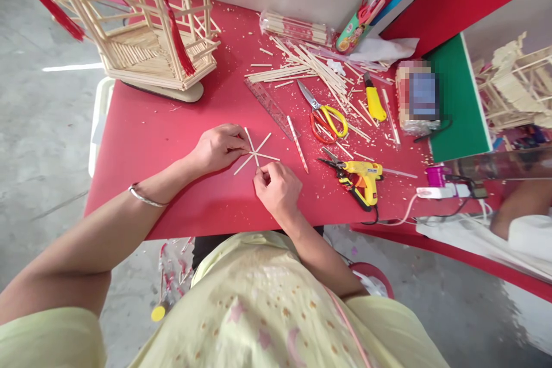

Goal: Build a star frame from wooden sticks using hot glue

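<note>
Several thin wooden sticks cross at their middles to form a star [256,153], lying low over the red table top. My left hand [221,146] is closed in a pinch on the star's left tip. On the near side, my right hand [278,187] is closed too, with thumb and finger pinching the lower tip. The fingers partly cover both of these stick ends. Just to the right of the star lies a pencil-like stick with a pale, red-patterned wrap [298,144], and beyond it a clear ruler [272,108].
A stick-built pavilion model [146,52] with red tassels stands back left. Loose sticks [319,72], scissors [322,115], a yellow utility knife [374,100], pliers [351,184] and a yellow glue gun [364,175] lie to the right. Power cables [407,213] trail at the right edge.
</note>
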Demonstrator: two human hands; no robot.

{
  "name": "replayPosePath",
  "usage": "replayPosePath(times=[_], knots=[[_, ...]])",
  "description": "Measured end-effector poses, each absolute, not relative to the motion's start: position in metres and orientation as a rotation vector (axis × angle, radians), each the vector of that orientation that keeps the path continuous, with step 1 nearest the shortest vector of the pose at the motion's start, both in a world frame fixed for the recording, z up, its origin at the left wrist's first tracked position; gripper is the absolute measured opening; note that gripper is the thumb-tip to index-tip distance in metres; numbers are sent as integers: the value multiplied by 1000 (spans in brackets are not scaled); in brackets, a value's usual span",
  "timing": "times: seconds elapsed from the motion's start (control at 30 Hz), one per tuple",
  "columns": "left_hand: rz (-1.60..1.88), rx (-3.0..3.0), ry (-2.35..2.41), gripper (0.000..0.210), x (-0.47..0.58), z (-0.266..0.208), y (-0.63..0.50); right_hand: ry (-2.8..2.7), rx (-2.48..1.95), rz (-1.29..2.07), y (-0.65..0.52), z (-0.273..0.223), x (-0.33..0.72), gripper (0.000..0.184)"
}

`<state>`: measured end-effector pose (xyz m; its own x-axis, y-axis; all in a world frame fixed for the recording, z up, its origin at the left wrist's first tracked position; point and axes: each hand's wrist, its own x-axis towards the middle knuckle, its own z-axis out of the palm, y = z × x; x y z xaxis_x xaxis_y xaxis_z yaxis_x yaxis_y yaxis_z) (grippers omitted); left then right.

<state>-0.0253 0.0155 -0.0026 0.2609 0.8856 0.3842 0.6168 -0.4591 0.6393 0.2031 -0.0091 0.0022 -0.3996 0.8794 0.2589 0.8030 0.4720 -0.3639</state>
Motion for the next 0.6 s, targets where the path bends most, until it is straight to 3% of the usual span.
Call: replayPosePath(times=[0.6], knots=[[1015, 2182, 1383, 28, -26, -5, 16, -2306, -1405, 267, -9, 1, 204, 12]])
